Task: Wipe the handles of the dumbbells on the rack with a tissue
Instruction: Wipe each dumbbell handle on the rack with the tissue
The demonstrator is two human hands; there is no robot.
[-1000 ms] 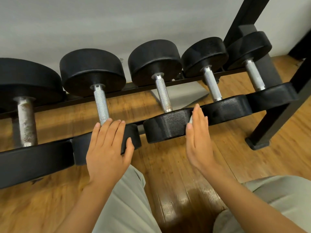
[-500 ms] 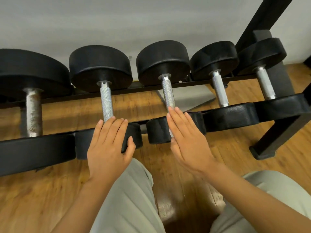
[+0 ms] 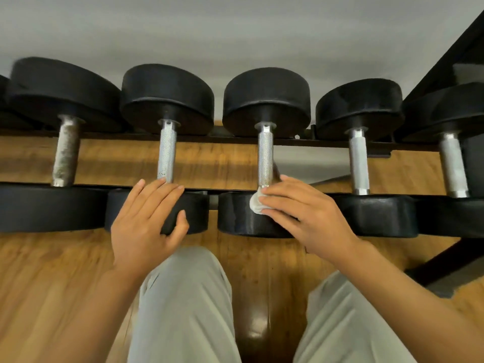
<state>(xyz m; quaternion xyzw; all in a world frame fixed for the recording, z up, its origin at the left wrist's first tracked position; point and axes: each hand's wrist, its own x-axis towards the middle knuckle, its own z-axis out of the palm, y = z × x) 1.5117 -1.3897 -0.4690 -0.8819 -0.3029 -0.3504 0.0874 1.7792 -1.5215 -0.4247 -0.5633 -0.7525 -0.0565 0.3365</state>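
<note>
Several black dumbbells with silver handles lie across a black rack (image 3: 235, 138). My left hand (image 3: 146, 218) rests flat, fingers straight, on the near head (image 3: 188, 213) of the second dumbbell, whose knurled handle (image 3: 166, 153) is just beyond my fingertips. My right hand (image 3: 306, 213) holds a white tissue (image 3: 256, 204) against the near end of the middle dumbbell's handle (image 3: 265, 158), where it meets the near head (image 3: 235, 218). The tissue is mostly hidden under my fingers.
A rusty handle (image 3: 65, 150) is on the large dumbbell at left; two smoother handles (image 3: 358, 161) (image 3: 451, 163) are at right. The rack's black upright (image 3: 445, 61) and foot (image 3: 440, 260) stand at right. Below lie the wooden floor (image 3: 52, 271) and my knees (image 3: 183, 297).
My right hand moved left from the gap between dumbbells onto the middle dumbbell's near head, and the tissue now shows at its fingertips against the handle. My left hand stayed put.
</note>
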